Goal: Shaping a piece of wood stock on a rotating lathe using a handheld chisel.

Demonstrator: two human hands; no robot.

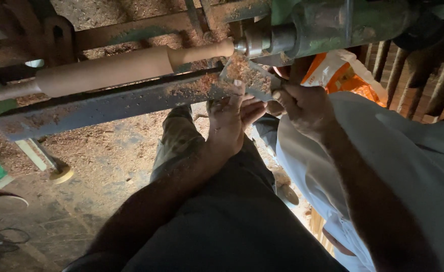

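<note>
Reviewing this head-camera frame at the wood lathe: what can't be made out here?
- Left hand: its fingertips press a sawdust-caked flat piece; what that piece is cannot be told.
- Right hand: whatever it grips is hidden inside the fist.
- Turned wooden workpiece: its left end runs into shadow.
- Green lathe head: cut off by the top edge.
- Floor: too dark for small items.

Turned wooden piece's (106,68) left tip past the frame edge, right hand's (305,106) fingers curled under.

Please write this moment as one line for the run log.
left hand: on tool rest | right hand: near tailstock | rolling pin: mounted on lathe
</note>
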